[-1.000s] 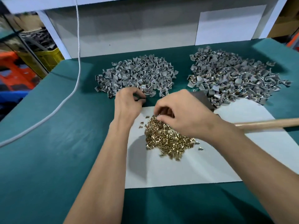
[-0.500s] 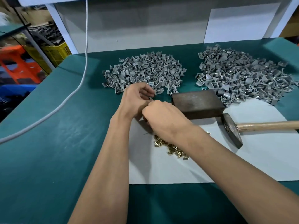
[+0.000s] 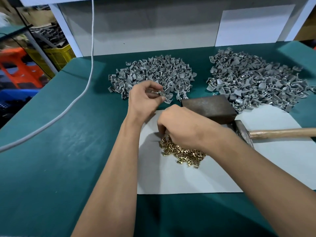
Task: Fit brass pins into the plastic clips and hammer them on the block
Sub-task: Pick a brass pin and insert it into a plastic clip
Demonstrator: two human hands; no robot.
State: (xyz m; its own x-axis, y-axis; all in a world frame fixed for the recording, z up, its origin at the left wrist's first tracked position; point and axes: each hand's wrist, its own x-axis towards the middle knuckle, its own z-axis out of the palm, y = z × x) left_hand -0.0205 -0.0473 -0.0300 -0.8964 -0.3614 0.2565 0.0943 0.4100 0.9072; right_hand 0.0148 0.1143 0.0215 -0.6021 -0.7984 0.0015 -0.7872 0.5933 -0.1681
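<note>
I see my hands have parted since half a second ago: my left hand (image 3: 145,98) now pinches one grey clip (image 3: 161,93) behind the brass pins (image 3: 181,152), while my right hand (image 3: 179,127), fingers curled, digs into them beside the block (image 3: 208,106). Another pin seems wanted before hammering.

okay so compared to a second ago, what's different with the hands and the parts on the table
The right hand went from the brass pins up to the left hand half a second ago, and is now back down on the pins. The left hand has stayed by the near edge of the left clip pile, pinching a grey clip. Block, hammer and right clip pile look unmoved.
</note>
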